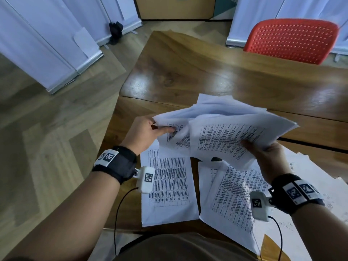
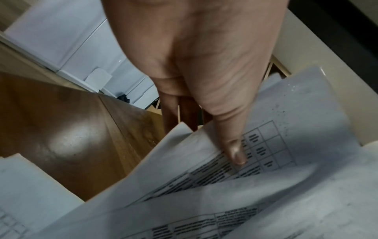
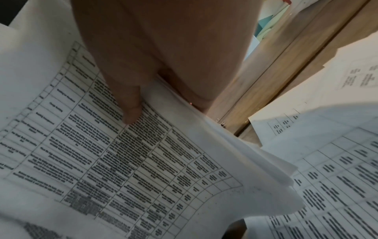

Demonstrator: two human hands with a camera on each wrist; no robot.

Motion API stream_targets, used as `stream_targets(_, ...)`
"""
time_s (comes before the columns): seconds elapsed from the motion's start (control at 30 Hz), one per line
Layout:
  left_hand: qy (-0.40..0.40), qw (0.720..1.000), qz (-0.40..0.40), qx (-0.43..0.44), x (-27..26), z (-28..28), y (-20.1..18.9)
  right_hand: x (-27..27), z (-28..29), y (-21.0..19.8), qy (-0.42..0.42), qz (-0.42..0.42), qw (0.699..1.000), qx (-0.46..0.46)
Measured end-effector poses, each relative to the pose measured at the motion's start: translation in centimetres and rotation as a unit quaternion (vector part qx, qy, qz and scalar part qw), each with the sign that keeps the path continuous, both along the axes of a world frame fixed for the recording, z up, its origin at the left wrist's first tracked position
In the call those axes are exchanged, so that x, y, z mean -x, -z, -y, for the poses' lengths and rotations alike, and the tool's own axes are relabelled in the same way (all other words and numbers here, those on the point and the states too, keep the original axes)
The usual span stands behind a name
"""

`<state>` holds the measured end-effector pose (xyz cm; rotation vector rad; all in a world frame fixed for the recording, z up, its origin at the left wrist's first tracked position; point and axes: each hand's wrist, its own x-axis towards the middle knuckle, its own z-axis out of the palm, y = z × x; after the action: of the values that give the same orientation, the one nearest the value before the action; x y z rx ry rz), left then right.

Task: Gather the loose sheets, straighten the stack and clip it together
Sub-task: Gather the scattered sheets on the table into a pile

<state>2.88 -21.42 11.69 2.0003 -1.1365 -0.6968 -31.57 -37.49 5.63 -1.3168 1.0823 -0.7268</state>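
Note:
A loose bundle of printed sheets [image 1: 226, 132] hangs above the wooden table [image 1: 188, 72], held by both hands. My left hand [image 1: 148, 132] pinches the bundle's left edge, thumb on top of the sheets [image 2: 266, 161] and fingers beneath. My right hand [image 1: 263, 151] grips the near right edge, its thumb lying on the printed table of the top sheet [image 3: 102, 153]. More printed sheets lie flat on the table: one [image 1: 169, 185] below my left wrist, others [image 1: 233, 194] overlapping under my right wrist. No clip shows in any view.
A red perforated chair [image 1: 290, 40] stands at the table's far right side. White panels [image 1: 47, 44] line the floor at the left. The table's left edge [image 1: 120, 87] drops to wooden flooring. Further sheets [image 3: 337, 177] spread to the right.

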Motion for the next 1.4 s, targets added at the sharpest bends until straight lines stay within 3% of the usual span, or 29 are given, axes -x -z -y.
stream_targets(0.1,0.04,0.995,0.047,-0.083,0.4,-0.3,0.0,0.4,-0.5,0.4,-0.008,-0.002,1.0,-0.011)
stream_targets(0.17,0.059,0.992,0.031,-0.103,0.5,-0.4,-0.1,0.3,-0.8,0.4,-0.015,-0.006,1.0,-0.006)
stream_targets(0.33,0.041,0.999,0.003,-0.016,1.2,0.3,0.0,0.5,-0.9,0.4,-0.018,-0.007,1.0,0.001)
stream_targets(0.43,0.0,0.995,-0.078,0.065,1.3,0.6,0.0,0.2,-1.0,-0.5,-0.002,0.0,1.0,0.003)
stream_targets(0.53,-0.044,0.968,-0.189,0.161,1.6,0.6,-0.9,0.2,-0.6,-1.6,0.018,0.049,0.999,0.008)
stream_targets(0.6,-0.071,0.946,-0.261,0.181,1.8,0.7,-0.8,0.3,-0.5,-1.9,0.018,0.059,0.998,0.017)
stream_targets(0.67,-0.082,0.941,-0.288,0.159,2.3,0.6,-0.3,0.2,-0.8,-1.4,0.003,0.047,0.999,0.014)
stream_targets(0.87,-0.005,0.969,-0.247,0.019,3.6,0.3,2.1,-0.5,-1.5,-0.2,0.001,-0.004,1.0,-0.006)
stream_targets(1.1,-0.046,0.943,-0.323,0.073,3.1,1.0,0.9,0.6,-0.8,-1.2,-0.01,0.016,1.0,0.015)
stream_targets(1.3,0.01,0.966,-0.259,-0.021,4.9,1.8,1.2,-0.1,-1.4,-0.4,-0.026,0.011,1.0,-0.002)
stream_targets(1.4,0.011,0.967,-0.255,0.007,5.2,2.8,1.1,-1.0,-1.4,-1.7,-0.026,0.009,1.0,0.002)
